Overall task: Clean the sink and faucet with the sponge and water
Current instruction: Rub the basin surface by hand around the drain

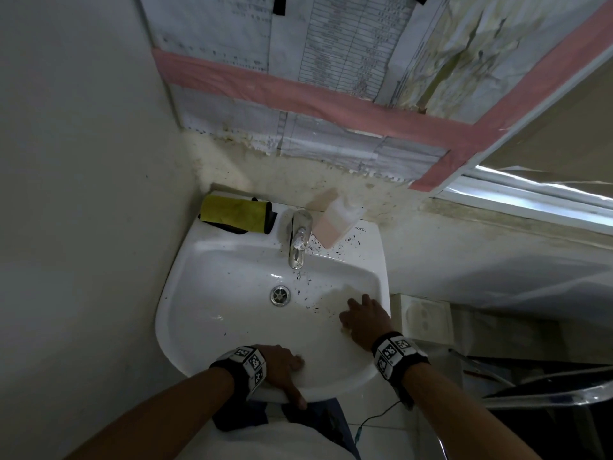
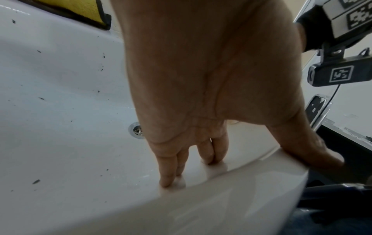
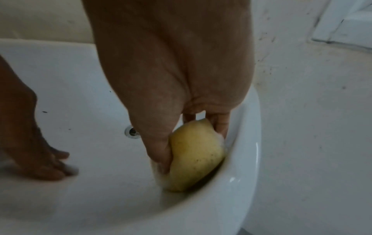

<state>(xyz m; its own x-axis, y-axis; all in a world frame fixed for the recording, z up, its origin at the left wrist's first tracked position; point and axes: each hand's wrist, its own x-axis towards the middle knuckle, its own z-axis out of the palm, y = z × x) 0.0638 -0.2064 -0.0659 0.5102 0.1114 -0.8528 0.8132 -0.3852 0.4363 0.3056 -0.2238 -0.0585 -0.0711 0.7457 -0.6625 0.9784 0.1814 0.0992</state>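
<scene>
**Sponge pressed against the right wall of the basin**

"TOTO" is printed on the back ledge of the sink (image 1: 212,247), right of the faucet (image 1: 299,239); the writing on the taped sheets (image 1: 348,44) above cannot be read. A yellow sponge (image 3: 196,155) is clutched in the right hand (image 1: 363,322), thumb on one side and fingers on the other, and pushed against the basin's inner right wall. The left hand (image 1: 282,368) is spread over the front rim: fingertips (image 2: 167,178) rest inside, thumb outside. Nothing is held by it.
</scene>
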